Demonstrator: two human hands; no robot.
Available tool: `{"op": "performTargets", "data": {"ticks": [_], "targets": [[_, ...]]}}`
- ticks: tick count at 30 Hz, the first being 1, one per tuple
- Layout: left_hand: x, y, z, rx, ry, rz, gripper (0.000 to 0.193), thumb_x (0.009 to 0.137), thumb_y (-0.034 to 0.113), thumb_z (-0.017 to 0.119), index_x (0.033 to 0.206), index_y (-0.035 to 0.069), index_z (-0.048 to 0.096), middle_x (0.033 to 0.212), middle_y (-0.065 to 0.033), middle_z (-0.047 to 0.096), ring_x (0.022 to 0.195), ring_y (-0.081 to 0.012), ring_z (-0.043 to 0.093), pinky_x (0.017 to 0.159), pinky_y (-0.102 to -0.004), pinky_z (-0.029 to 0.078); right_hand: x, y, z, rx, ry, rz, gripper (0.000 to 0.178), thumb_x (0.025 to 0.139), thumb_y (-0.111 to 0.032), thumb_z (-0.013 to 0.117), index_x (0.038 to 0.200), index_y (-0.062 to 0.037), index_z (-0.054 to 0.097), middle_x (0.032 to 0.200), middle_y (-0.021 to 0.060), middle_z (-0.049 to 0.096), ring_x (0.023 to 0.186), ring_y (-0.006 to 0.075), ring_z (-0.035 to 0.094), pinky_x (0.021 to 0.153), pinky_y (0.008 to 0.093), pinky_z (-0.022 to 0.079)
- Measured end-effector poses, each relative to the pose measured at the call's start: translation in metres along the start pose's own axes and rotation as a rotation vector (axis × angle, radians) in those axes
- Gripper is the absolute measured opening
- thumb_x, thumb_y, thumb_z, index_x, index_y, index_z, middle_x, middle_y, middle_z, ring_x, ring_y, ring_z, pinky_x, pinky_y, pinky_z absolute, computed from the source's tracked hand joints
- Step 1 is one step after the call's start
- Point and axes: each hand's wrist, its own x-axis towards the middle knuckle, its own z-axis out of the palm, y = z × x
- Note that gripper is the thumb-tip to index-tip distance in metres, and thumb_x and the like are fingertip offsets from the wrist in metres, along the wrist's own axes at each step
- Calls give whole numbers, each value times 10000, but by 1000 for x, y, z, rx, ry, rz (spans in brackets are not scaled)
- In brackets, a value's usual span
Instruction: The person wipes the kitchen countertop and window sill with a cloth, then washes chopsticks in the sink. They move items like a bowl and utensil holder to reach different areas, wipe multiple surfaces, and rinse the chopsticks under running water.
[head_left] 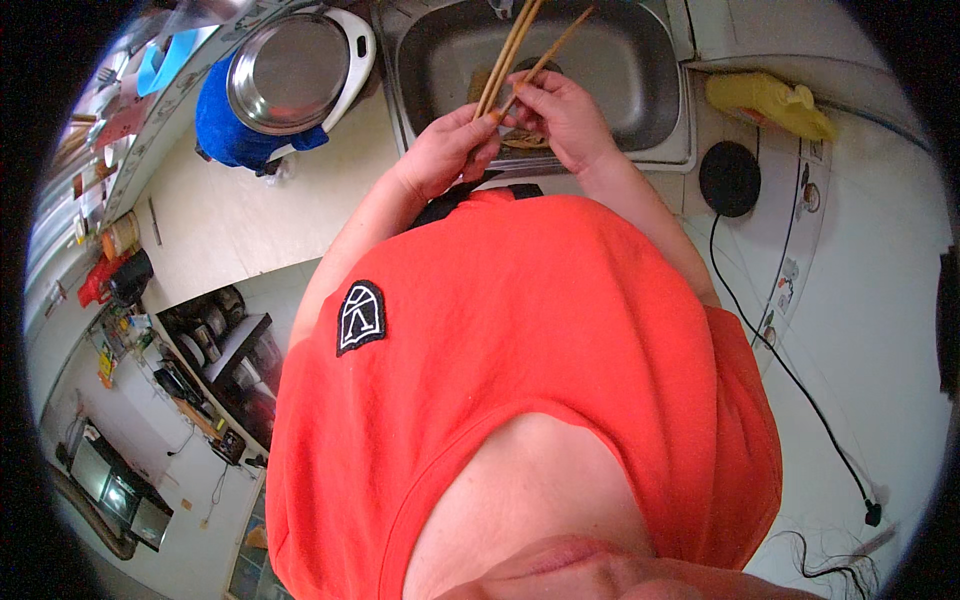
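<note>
Over the near part of the steel sink [625, 65], my left hand [445, 155] is closed around a few wooden chopsticks [508, 55], which point up and away. Another chopstick [562, 45] slants between the pinched fingers of my right hand [568, 118]. Both hands are close together, fingertips almost meeting at the chopsticks' lower ends. Below them in the basin lie some tan items [525, 138], mostly hidden by my hands. Part of the dark drain [545, 68] shows behind the right hand's chopstick.
Left of the sink, a round steel pan or lid [290, 75] with a white rim sits on a blue cloth [235, 130] on the pale counter [270, 220]. A yellow bottle-like item [765, 100] and a black disc [730, 178] with a cord are at right.
</note>
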Motion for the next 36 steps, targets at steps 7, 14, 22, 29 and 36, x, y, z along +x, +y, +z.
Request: {"op": "performTargets", "data": {"ticks": [7,14,22,29,36], "targets": [[-2,20,9,139,-32,89,227,1033,233,465,1143,60,563,665,45,399,534,-59,320,462,-224,255,4,-20,1,92,146,-157,212,966,-162,592,1094,0,641,891,30,637,731,99,532,631,231,429],[1,15,12,57,-15,122,122,1001,178,531,1055,69,538,695,58,417,546,-50,331,471,-215,252,-13,-5,9,-119,65,-184,195,949,-118,611,1108,-9,642,868,17,618,725,102,531,647,240,430],[-6,17,20,151,137,144,147,983,166,553,1100,78,544,707,48,454,545,-45,366,473,-207,273,-23,-52,-65,201,453,-364,261,977,-297,578,950,-43,628,799,63,643,672,154,566,565,293,443],[-6,10,15,98,56,134,104,1006,157,523,1079,86,544,725,34,464,549,-55,357,473,-203,276,-71,-130,-128,390,692,-429,499,999,-489,459,915,-19,605,859,105,636,718,194,574,596,301,452],[-4,4,13,57,29,81,147,1012,166,505,1126,79,536,719,39,428,556,-67,358,483,-219,294,-52,-154,-179,304,581,-413,486,1015,-447,430,946,8,584,810,99,595,631,177,510,508,267,364]]}}
